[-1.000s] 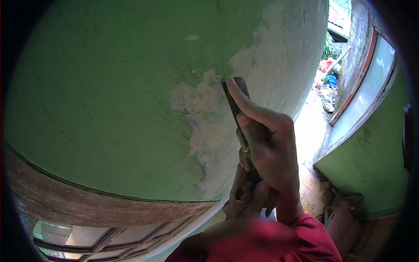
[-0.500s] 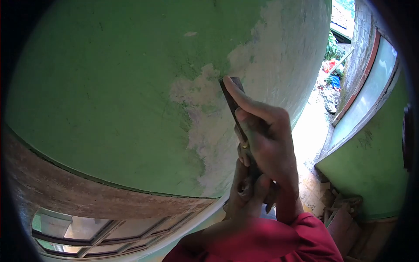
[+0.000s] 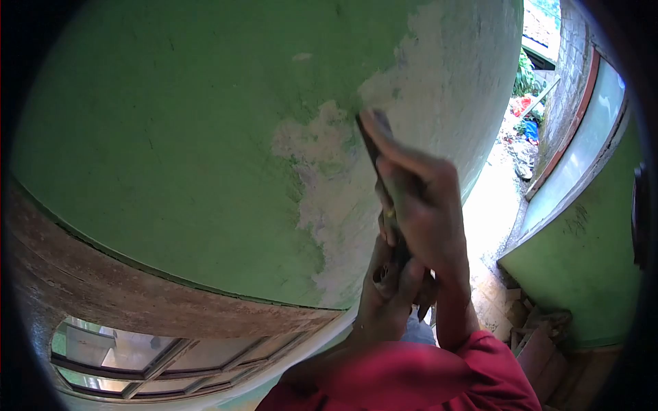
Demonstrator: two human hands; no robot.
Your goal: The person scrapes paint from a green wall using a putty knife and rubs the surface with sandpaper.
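Two hands on one dark flat tool, and it's raised at a slant against the green wall, its tip leaning to the left. Up top, the right hand has its grip closed round the tool, index finger stretched along the flat towards the tip, thumb bent in against the side. Lower down, the left hand is wrapped about the bottom part, its fingers hiding most of that end, and a small yellow spot shows where the two hands meet. Fingertip and tip are a blur, right by the ragged line where green paint gives way to the pale patch; whether metal is touching plaster there, I can't tell.

Red sleeves fill the foot of the view, the right forearm rising straight out of one. Over to the left, a worn brown beam runs along the wall's edge, with framed window panes beyond it. On the far right, bright daylight between walls: green plants, something red, something blue just below it. A frosted pane curves down that side beside a second green wall, and boards lie heaped at its foot.
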